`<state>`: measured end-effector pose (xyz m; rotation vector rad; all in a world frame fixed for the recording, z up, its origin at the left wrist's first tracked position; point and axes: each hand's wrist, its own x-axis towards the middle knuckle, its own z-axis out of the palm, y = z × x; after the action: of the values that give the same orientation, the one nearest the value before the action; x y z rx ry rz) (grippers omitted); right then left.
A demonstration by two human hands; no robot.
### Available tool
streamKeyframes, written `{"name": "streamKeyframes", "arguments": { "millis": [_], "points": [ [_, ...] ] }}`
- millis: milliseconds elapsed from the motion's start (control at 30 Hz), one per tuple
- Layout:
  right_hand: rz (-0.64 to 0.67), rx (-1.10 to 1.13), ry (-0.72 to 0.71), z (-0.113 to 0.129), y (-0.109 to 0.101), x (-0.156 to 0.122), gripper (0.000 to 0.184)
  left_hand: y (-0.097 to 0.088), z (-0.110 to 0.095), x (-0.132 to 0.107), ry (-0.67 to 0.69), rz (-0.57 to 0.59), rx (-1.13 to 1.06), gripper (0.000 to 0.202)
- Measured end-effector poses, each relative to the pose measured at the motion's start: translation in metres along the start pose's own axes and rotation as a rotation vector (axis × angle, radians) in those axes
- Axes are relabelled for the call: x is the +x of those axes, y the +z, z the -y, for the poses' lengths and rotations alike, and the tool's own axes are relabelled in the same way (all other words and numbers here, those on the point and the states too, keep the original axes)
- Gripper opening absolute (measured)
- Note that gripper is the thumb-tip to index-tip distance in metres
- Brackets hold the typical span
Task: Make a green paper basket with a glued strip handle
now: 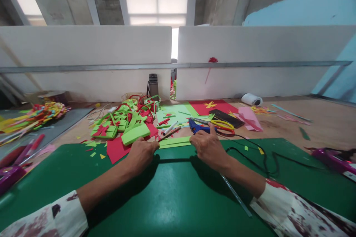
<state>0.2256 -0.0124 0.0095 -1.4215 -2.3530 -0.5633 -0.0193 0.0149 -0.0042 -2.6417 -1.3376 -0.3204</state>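
Stretched between my two hands is a light green paper strip (175, 143), lifted a little over the green mat (169, 192), on which its shadow falls. My left hand (143, 152) pinches its left end, and my right hand (208, 148) grips its right end. Just beyond my right fingers lies a blue glue gun (197, 126), partly covered by that hand. Yellow-handled scissors (224, 126) rest beside it. A folded light green paper piece (135, 134) lies on red paper (118, 150) by my left knuckles. Pens (170, 129) lie between the hands.
Green and red paper bows (122, 118) are piled at the back left near a dark bottle (152, 87). A phone (226, 118), pink paper (249, 118) and a white roll (251, 99) lie back right. A clear glue stick (236, 196) and black cable (264, 163) cross the mat.
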Motion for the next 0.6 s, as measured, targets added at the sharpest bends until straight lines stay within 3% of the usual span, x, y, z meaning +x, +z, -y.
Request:
{"name": "streamKeyframes", "arguments": {
  "millis": [400,600],
  "points": [
    [-0.062,0.039,-0.029,-0.004,0.014,-0.005,0.026,0.021,0.009,-0.009,0.061,-0.173,-0.008,0.031],
    [-0.161,0.152,-0.051,-0.002,0.018,-0.008,0.024,0.029,0.009,-0.014,0.101,-0.243,-0.053,0.033]
  ]
}}
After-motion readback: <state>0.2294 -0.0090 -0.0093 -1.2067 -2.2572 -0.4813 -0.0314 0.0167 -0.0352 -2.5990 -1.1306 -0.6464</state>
